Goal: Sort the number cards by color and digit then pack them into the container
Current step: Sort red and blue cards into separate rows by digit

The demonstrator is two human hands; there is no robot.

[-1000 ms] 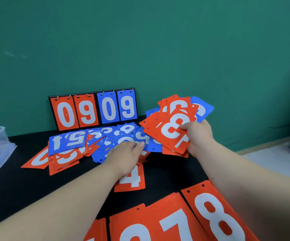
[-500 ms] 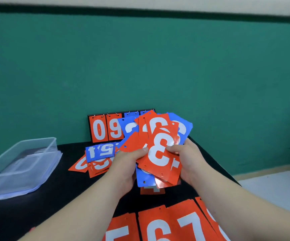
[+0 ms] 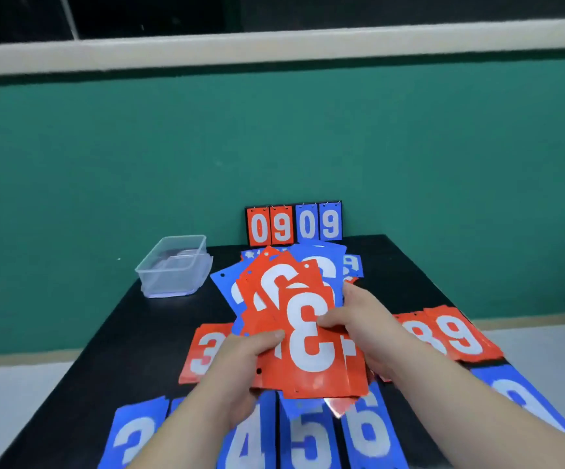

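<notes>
Both hands hold a fanned stack of red and blue number cards (image 3: 294, 313) above the black table (image 3: 132, 336). A red 3 (image 3: 311, 343) lies on top. My left hand (image 3: 244, 363) grips the stack's lower left edge, thumb on top. My right hand (image 3: 362, 323) pinches the right side of the red 3. On the table lie a red 3 card (image 3: 203, 353) at the left, red 8 and 9 cards (image 3: 457, 333) at the right, and a front row of blue cards showing 3, 4, 5, 6 (image 3: 308, 438). The clear plastic container (image 3: 174, 265) stands at the back left.
A small scoreboard (image 3: 294, 225) showing 09 in red and 09 in blue leans against the green wall at the table's back edge. A few loose blue cards (image 3: 354, 265) lie in front of it. The floor shows on both sides of the table.
The camera has tilted and pulled back, revealing the sorted rows near me. Both hands have brought the card stack closer to me, above the sorted cards.
</notes>
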